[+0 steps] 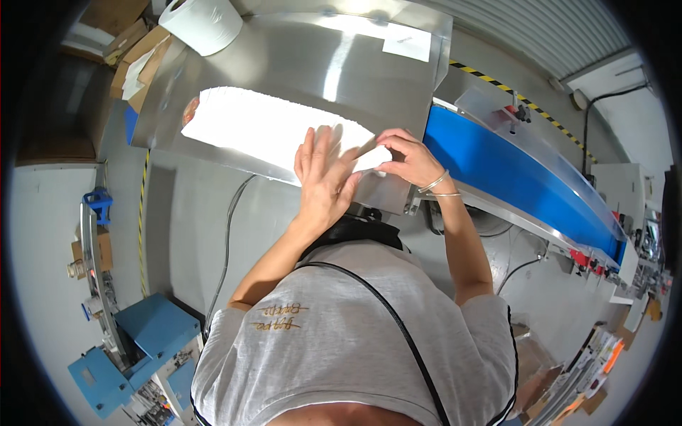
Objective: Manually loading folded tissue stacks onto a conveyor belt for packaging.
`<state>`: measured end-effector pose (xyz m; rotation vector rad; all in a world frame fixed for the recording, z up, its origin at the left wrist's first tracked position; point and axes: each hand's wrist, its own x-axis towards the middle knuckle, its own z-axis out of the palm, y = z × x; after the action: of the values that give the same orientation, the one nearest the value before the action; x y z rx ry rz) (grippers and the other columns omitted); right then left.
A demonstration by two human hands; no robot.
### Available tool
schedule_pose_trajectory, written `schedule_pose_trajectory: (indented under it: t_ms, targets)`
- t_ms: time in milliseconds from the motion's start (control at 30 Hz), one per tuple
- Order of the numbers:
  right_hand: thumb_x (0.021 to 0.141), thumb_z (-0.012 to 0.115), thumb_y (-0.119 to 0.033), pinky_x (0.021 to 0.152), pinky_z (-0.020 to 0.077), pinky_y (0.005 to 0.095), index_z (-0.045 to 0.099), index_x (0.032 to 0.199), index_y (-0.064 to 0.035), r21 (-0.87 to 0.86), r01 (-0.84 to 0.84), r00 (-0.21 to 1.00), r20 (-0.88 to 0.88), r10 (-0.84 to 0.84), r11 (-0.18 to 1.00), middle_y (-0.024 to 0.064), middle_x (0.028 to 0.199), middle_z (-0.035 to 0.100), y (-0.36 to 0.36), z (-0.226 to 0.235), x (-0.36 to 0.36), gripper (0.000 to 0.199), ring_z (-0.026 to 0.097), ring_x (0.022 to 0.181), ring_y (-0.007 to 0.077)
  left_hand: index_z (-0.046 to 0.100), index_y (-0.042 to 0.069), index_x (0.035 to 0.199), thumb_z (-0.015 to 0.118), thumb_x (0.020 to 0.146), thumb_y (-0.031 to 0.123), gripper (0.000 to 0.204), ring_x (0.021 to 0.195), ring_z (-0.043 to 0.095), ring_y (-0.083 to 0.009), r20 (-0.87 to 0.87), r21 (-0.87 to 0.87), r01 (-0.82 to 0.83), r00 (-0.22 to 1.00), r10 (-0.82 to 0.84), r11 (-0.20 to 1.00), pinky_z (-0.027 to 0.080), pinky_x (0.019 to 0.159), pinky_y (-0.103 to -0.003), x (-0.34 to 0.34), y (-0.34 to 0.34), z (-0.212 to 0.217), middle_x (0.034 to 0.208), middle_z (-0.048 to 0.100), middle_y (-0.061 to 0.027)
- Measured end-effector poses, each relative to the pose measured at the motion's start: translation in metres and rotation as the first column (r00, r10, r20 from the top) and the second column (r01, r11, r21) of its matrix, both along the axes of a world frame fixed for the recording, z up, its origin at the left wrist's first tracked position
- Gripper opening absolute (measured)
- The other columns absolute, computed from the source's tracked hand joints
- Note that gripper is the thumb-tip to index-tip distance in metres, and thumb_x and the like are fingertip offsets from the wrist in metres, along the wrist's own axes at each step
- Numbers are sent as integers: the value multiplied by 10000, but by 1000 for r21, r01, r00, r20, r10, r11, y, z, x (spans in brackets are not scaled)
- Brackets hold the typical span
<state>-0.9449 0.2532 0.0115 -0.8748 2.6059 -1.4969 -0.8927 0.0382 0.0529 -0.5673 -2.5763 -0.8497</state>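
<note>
A long strip of white paper towel (249,124) lies across the metal table (284,57). My left hand (325,170) rests flat on its right part, fingers stretched out. At the strip's right end, a narrow folded or rolled part (372,157) is pinched between the thumb and fingers of my right hand (412,157). What lies under the fold is hidden. A reddish-brown round thing (190,111) shows partly beyond the strip's left end; its kind is unclear.
A large white paper roll (202,25) stands at the table's far left, beside an opened cardboard box (142,67). A white sheet (407,42) lies at the far right. To the right runs a blue conveyor belt (511,170) with a clear side guard (547,160). A black cable (231,213) hangs to the left.
</note>
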Motion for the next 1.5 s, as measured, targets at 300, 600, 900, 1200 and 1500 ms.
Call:
schedule_pose_trajectory:
  t_ms: [300, 600, 900, 1200, 1500]
  targets:
    - [894, 595, -364, 624, 441, 332, 566, 877, 7, 128, 851, 460, 286, -841, 509, 102, 719, 560, 107, -41, 17, 373, 496, 659, 171, 630, 53, 1130, 657, 786, 9, 349, 1285, 354, -405, -11, 0, -25, 1000, 25, 1000, 275, 1026, -523, -10, -9, -8, 1341, 450, -189]
    - [717, 799, -260, 876, 454, 332, 498, 1257, -70, 72, 478, 878, -46, -476, 875, 82, 1153, 574, 84, -12, 22, 647, 550, 1008, 202, 694, 84, 1022, 659, 755, -22, 289, 1291, 367, -382, -20, 3, -35, 999, 35, 999, 283, 1039, -479, -9, -11, -7, 1329, 480, -155]
    - [804, 724, -168, 804, 474, 291, 579, 1077, -55, -15, 75, 951, 302, -67, 997, 39, 1048, 589, -4, 5, 0, 329, 545, 958, 129, 645, 120, 1112, 713, 732, 156, 387, 1371, 195, -421, 67, -3, -42, 997, 42, 999, 178, 1078, -530, -8, -12, 3, 1468, 279, -198]
    - [810, 656, -289, 795, 456, 383, 557, 1133, -17, 411, 867, 324, -36, -945, 282, 177, 1067, 580, 138, -50, 26, 433, 557, 933, 315, 639, 122, 1130, 631, 791, -11, 364, 1309, 332, -375, 14, 7, -122, 992, 122, 992, 217, 1085, -496, -15, -18, -10, 1361, 441, -151]
    - [744, 767, -187, 891, 453, 340, 533, 1226, -107, -52, 122, 936, 338, -97, 991, 88, 1151, 562, -3, 30, 3, 541, 546, 1004, 223, 680, 104, 1024, 612, 771, -27, 293, 1358, 241, -416, 47, -19, -85, 995, 85, 996, 131, 1090, -538, -17, -18, -8, 1400, 389, -193]
